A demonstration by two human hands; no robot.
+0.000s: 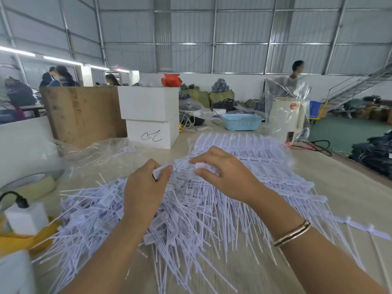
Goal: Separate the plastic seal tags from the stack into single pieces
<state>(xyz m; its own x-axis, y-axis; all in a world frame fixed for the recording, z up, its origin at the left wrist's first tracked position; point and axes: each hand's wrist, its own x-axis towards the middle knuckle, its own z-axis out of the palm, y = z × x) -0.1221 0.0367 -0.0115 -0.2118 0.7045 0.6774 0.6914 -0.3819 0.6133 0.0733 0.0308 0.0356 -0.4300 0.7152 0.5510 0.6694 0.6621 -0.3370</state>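
Note:
A big loose heap of single white plastic seal tags with long thin tails covers the table in front of me. Behind it lies the stack of joined tag strips, flat and in rows. My left hand pinches the flat head of one white tag between thumb and fingers. My right hand pinches the head of the neighbouring tag on a joined strip lying over the stack's near edge. The two hands are close together above the heap.
Two stacked white boxes and a brown board stand at the back left, beside crumpled clear plastic. A blue basket and a white appliance sit behind the stack. A white charger lies at left. People work in the background.

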